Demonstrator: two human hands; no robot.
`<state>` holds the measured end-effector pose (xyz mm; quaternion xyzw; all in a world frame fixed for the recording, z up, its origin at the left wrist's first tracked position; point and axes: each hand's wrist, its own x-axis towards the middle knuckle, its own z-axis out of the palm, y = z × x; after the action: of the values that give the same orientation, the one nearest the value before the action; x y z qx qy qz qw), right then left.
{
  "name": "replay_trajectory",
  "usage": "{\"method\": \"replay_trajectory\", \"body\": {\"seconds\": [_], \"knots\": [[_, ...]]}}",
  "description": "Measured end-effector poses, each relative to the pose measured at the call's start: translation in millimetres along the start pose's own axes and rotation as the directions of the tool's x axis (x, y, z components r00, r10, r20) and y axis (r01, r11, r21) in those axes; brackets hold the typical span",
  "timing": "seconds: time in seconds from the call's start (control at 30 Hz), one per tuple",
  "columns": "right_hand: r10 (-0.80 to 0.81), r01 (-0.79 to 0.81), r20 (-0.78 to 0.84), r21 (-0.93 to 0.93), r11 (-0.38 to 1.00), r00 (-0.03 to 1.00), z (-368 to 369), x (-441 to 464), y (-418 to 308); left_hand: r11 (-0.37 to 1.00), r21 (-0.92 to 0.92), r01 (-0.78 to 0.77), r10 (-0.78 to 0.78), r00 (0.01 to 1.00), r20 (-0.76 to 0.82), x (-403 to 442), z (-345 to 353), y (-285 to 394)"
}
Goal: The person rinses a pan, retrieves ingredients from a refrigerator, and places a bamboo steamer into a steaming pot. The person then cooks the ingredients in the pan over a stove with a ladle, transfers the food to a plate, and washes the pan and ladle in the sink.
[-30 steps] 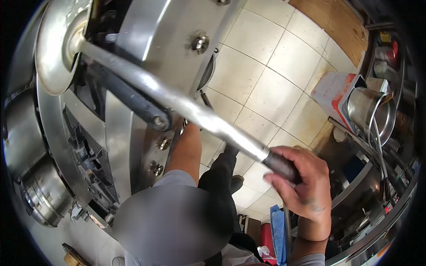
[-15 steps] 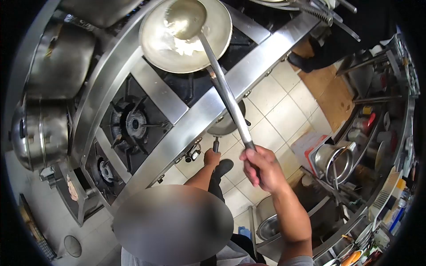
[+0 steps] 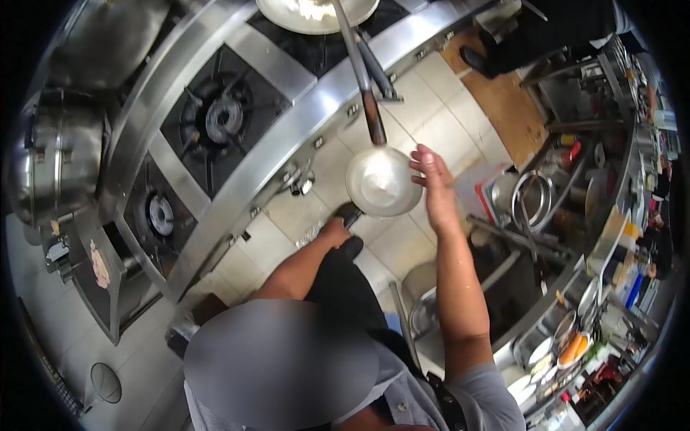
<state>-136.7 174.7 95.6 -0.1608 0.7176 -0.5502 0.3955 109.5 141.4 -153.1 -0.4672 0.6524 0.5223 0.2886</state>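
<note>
My left hand [image 3: 333,234] is closed around the handle of a small frying pan [image 3: 382,184], held over the floor in front of the stove. The pan's inside looks pale and shiny. Just right of its rim, my right hand [image 3: 434,184] is open with fingers stretched out and nothing in it. A ladle [image 3: 372,118] leans from a wide pan [image 3: 316,25] on the stove, its dark handle end jutting past the stove's front edge. The ladle's bowl is out of view. Beside it juts the wide pan's dark handle [image 3: 375,66].
The stove has bare burners [image 3: 223,121] and a steel front rail [image 3: 287,140]. A large steel pot [image 3: 61,158] stands at the left. On the right are a steel pot [image 3: 528,197] with utensils and a counter with dishes. Another person's shoe [image 3: 478,63] shows at upper right.
My right hand has let go of the ladle and opened. The small pan has come out from beside the stove rail, nearer to me. The view has shifted, so the wide pan sits higher.
</note>
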Motion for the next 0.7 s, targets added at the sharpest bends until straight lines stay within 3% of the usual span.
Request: {"method": "replay_trajectory", "body": {"seconds": [0.2, 0.3, 0.37, 0.43, 0.5, 0.53, 0.57, 0.63, 0.67, 0.7], "knots": [[0.123, -0.136, -0.215, -0.048, 0.99, 0.969, -81, -123, 52, 0.994, 0.084, -0.071, 0.07, 0.997, 0.01, -108, 0, -17], [0.17, -0.163, -0.313, 0.05, 0.985, 0.934, -121, -169, 90, 0.951, 0.193, -0.243, 0.257, 0.965, -0.055, -164, -14, -46], [0.074, -0.097, -0.38, -0.041, 0.994, 0.922, -139, -194, 113, 0.944, 0.202, -0.26, 0.279, 0.957, -0.075, -208, -28, -61], [0.042, -0.052, -0.393, -0.015, 0.999, 0.919, -146, -213, 129, 0.95, 0.177, -0.257, 0.28, 0.952, -0.121, -255, -48, -77], [-0.005, -0.06, -0.402, -0.148, 0.987, 0.915, -138, -226, 128, 0.97, 0.047, -0.24, 0.245, 0.956, -0.159, -310, -71, -82], [0.006, -0.081, -0.338, -0.207, 0.975, 0.941, -140, -225, 137, 0.954, 0.068, -0.291, 0.299, 0.926, -0.23, -322, -74, -100], [0.083, -0.097, -0.276, -0.034, 0.995, 0.958, -130, -228, 130, 0.966, -0.076, -0.248, 0.219, 0.935, -0.278, -337, -79, -109], [-0.019, 0.014, -0.221, -0.028, 1.0, 0.975, -98, -229, 130, 0.915, -0.367, -0.169, 0.053, 0.951, -0.305, -368, -89, -121], [0.057, -0.067, -0.184, -0.046, 0.997, 0.981, -85, -227, 126, 0.881, -0.416, -0.225, 0.051, 0.92, -0.39, -375, -95, -128], [0.029, -0.039, -0.138, -0.071, 0.997, 0.99, -65, -228, 116, 0.9, -0.383, -0.205, -0.006, 0.875, -0.483, -379, -102, -133]]}}
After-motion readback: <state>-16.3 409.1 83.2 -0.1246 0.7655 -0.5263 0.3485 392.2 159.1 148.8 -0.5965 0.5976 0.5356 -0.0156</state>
